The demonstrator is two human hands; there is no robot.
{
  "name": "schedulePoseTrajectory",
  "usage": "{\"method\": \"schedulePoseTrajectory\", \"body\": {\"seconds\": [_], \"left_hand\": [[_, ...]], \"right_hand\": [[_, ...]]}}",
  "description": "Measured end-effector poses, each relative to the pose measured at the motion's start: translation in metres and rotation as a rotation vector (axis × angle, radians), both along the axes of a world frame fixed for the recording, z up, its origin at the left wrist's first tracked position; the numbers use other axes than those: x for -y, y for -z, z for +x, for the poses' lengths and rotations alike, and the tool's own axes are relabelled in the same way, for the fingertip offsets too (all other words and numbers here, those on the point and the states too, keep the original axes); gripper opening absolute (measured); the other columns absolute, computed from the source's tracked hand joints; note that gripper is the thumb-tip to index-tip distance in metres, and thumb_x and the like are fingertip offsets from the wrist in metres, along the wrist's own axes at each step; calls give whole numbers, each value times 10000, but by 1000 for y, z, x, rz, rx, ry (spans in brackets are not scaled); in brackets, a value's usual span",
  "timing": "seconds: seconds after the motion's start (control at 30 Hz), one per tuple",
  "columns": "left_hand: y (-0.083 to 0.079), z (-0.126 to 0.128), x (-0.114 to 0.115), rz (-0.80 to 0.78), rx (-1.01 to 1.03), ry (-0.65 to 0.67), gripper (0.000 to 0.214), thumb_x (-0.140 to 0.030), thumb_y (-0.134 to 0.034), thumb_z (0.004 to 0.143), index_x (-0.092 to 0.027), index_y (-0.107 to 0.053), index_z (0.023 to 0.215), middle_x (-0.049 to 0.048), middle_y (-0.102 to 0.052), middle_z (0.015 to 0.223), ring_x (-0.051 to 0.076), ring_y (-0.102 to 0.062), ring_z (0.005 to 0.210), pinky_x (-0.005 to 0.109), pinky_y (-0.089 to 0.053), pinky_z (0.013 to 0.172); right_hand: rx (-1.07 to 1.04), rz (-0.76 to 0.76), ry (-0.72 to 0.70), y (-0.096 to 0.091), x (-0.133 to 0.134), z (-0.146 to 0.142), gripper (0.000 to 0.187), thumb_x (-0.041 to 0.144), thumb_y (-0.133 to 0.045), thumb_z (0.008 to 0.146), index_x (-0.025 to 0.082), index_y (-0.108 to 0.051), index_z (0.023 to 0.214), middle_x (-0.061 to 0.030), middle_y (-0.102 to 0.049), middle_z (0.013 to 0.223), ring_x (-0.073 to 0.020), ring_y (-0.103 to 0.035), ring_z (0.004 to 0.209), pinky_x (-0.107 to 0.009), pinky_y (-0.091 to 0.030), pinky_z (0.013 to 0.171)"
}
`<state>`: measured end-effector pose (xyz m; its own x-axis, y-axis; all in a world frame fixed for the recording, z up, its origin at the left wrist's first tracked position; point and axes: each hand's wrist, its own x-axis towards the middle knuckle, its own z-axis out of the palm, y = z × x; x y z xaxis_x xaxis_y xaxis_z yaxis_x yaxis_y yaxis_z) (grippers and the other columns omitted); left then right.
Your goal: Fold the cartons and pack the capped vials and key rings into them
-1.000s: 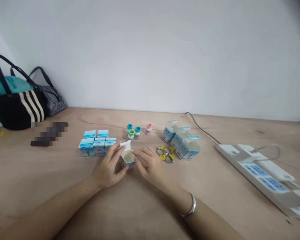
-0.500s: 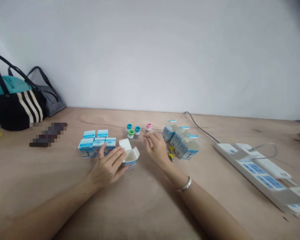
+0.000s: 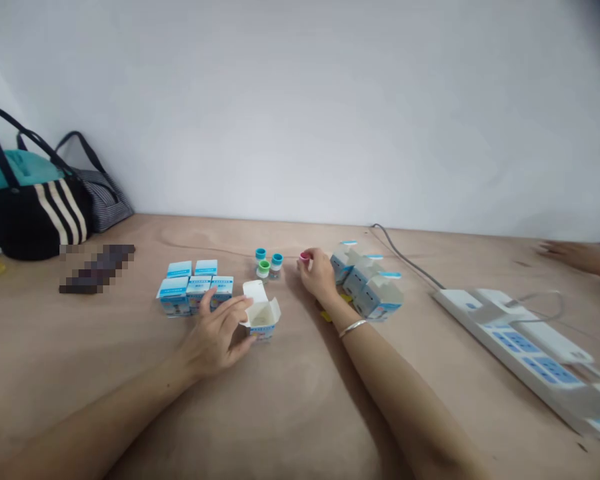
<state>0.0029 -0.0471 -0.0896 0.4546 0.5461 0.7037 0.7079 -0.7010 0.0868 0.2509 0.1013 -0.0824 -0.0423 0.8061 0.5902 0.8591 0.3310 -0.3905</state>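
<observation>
My left hand [image 3: 216, 331] rests on the wooden table [image 3: 290, 400] and holds a small open white-and-blue box [image 3: 263, 317] upright by its side, flaps up. My right hand [image 3: 319, 273] has reached across to the pink-capped little bottle [image 3: 305, 257] and its fingers are closed round it. Three more small bottles [image 3: 269, 262], with blue and green caps, stand just left of it. A silver bangle [image 3: 353, 327] sits on my right wrist.
Several closed blue boxes [image 3: 195, 287] sit left of the open one. Open empty boxes [image 3: 370, 283] lie to the right, yellow clips [image 3: 326, 313] under my forearm. A white power strip [image 3: 525, 347] lies right. Striped bags [image 3: 35, 200] stand far left. Another person's hand [image 3: 575, 257] shows far right.
My right hand left the open box and moved up and right to the pink-capped bottle, closing on it. My left hand stayed on the box. Another person's hand came in at right.
</observation>
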Motion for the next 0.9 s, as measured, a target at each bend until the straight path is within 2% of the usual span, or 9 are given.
{"method": "schedulePoseTrajectory", "body": {"seconds": [0.1,0.17,0.23,0.33,0.43,0.73,0.9], "left_hand": [[-1,-1,0,-11,8,13,173,-260,-568,815,-198,-505,963,103,-633,1210,241,-588,1135,539,-130,1121],[0,-1,0,-17,13,19,231,-256,-572,809,-201,-495,1019,101,-631,1212,243,-597,1121,540,-135,1121],[2,-1,-1,-25,31,22,351,-261,-580,806,-198,-454,1128,108,-630,1209,235,-633,1050,544,-141,1121],[8,-2,-1,-28,92,14,535,-272,-596,806,-189,-341,1269,119,-627,1200,203,-677,880,547,-160,1119],[14,-2,-3,-30,110,9,615,-286,-612,800,-202,-281,1312,112,-629,1187,199,-673,843,553,-180,1112],[12,-3,-4,-49,93,28,586,-291,-591,819,-207,-284,1311,109,-619,1211,190,-667,870,533,-202,1115],[12,-3,-3,-33,77,13,578,-285,-598,806,-199,-315,1303,113,-638,1187,214,-667,921,544,-206,1109]], "right_hand": [[-102,96,-14,-15,24,-4,377,299,-461,879,103,-448,1200,-155,-592,1078,-242,-554,986,-392,-443,873],[-269,238,-156,-31,51,-11,414,341,-540,848,144,-458,1203,-136,-594,1080,-237,-570,971,-398,-455,863],[-333,300,-317,-47,82,-20,357,330,-567,840,186,-497,1159,-113,-605,1060,-226,-586,947,-390,-463,845],[-262,273,-602,-60,118,-31,279,272,-604,826,230,-534,1093,-71,-643,986,-211,-599,922,-374,-464,836],[-179,170,-752,-59,132,-38,260,267,-610,828,242,-548,1080,-64,-663,1001,-216,-601,953,-392,-450,866],[-195,89,-686,-46,118,-39,252,287,-612,834,224,-563,1073,-67,-659,990,-215,-587,950,-384,-434,871],[-80,34,-698,-42,121,-42,221,310,-621,834,220,-592,1033,-64,-668,981,-218,-577,966,-381,-415,866]]}}
